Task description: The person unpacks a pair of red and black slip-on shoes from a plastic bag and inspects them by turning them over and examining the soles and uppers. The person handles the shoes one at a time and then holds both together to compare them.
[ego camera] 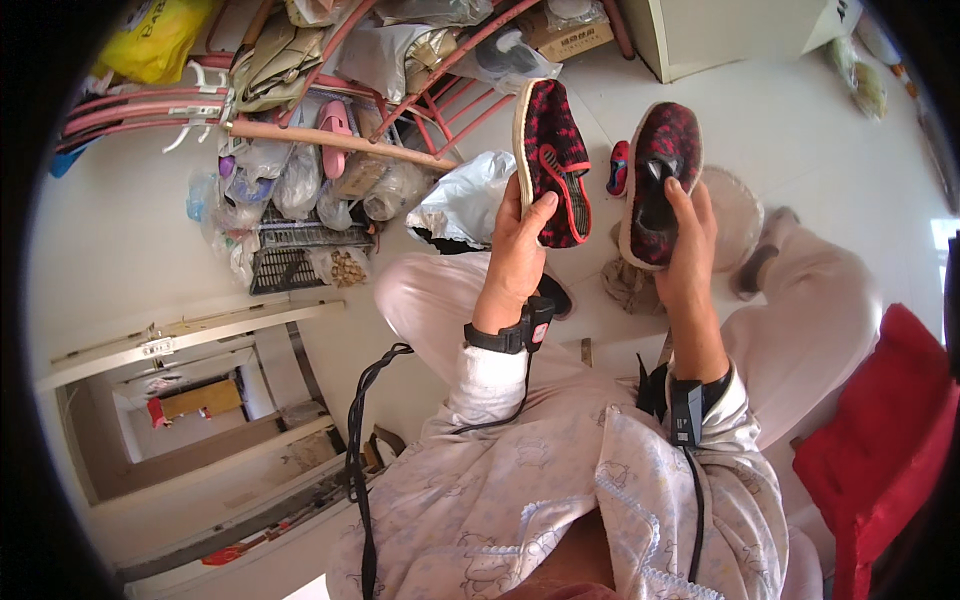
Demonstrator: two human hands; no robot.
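My left hand (521, 247) grips a red-and-black patterned cloth shoe (553, 161) by its heel part, its pale sole edge facing left and its striped lining showing. In my right hand (688, 244) is a second red-and-black cloth shoe (664, 180), thumb at its dark opening. The two shoes are held apart, side by side with toes away from me. Between them, farther down, a small red-and-blue item (618, 169) lies on the floor. Below the right shoe is a crumpled brownish bag or cloth (628, 283), partly hidden, beside a round pale object (727, 217).
A silvery plastic bag (469, 196) stands left of the shoes. Beyond it are a pink metal rack (337, 142), bagged goods, a pink slipper (332, 139) and a black plastic crate (289, 266). Red fabric (877, 442) lies at the right. Black cables hang along both my arms.
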